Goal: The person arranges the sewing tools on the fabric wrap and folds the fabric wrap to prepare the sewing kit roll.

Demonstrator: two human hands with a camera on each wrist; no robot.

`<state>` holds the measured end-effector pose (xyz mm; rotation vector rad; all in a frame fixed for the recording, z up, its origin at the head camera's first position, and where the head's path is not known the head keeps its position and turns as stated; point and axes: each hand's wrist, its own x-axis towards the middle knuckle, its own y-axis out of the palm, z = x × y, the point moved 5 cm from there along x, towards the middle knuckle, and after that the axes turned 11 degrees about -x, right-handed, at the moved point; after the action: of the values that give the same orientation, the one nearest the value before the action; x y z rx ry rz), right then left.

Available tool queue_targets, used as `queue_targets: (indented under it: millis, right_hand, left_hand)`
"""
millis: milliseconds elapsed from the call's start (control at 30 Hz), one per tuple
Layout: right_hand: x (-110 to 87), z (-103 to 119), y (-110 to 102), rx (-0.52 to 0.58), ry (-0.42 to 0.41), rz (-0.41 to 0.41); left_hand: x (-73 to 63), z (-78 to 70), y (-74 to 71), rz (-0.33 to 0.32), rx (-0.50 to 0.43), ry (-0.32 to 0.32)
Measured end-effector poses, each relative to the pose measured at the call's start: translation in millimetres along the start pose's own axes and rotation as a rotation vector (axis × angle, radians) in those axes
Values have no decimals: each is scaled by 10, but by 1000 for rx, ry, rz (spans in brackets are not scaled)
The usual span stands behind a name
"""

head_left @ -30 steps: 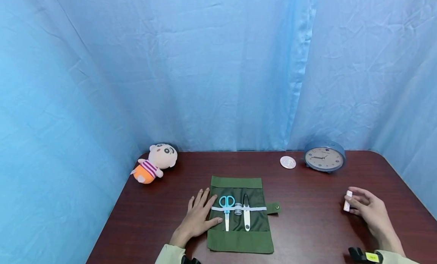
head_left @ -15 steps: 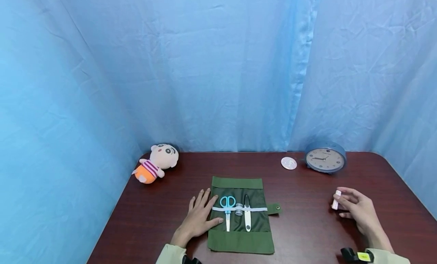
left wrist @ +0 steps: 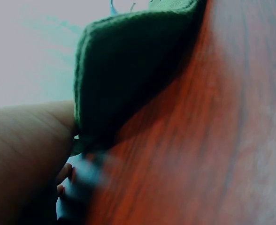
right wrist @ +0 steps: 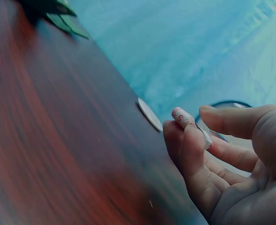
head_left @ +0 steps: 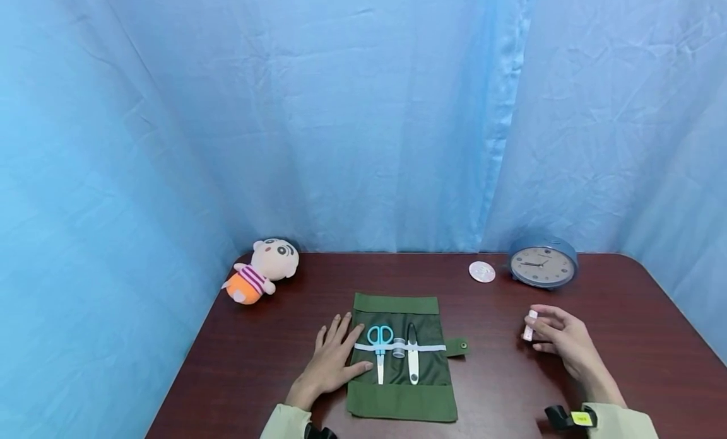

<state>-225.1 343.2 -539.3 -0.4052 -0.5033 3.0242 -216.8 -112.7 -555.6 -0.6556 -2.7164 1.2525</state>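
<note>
A green fabric tool pouch (head_left: pixel 402 402) lies unfolded on the table, its snap tab (head_left: pixel 456 347) sticking out to the right. A pale elastic strap across it holds blue-handled scissors (head_left: pixel 380 349), a small grey spool (head_left: pixel 399 349) and a white tool with a black looped end (head_left: pixel 413 360). My left hand (head_left: pixel 328 366) rests spread on the pouch's left edge. To the right of the pouch, my right hand (head_left: pixel 568 344) pinches a small white stick with pink markings (right wrist: pixel 184 118) between thumb and fingers, held over the table; its exact kind I cannot tell.
A blue alarm clock (head_left: pixel 543 262) stands at the back right, with a round whitish disc (head_left: pixel 482 272) lying to its left. At the back left lies a plush doll (head_left: pixel 262 272) in orange shorts. Blue curtains (head_left: pixel 363 123) hang behind and beside the table (head_left: pixel 255 357).
My right hand has moved left across the table with the white stick, closer to the pouch. The left hand stays in place on the pouch edge.
</note>
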Motion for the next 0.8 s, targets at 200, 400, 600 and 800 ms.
queue_targets:
  millis: [200, 400, 600, 800]
  right_hand:
    - [37, 174, 214, 66, -82, 63]
    - [76, 333, 455, 44, -145, 92]
    - [88, 477, 669, 37, -174, 126]
    - [107, 613, 890, -27, -191, 154]
  left_hand:
    - [-2, -9, -2, 0, 0, -1]
    - [-2, -14, -5, 3, 0, -3]
    - [-3, -17, -3, 5, -3, 1]
    - [-9, -23, -10, -3, 3, -2]
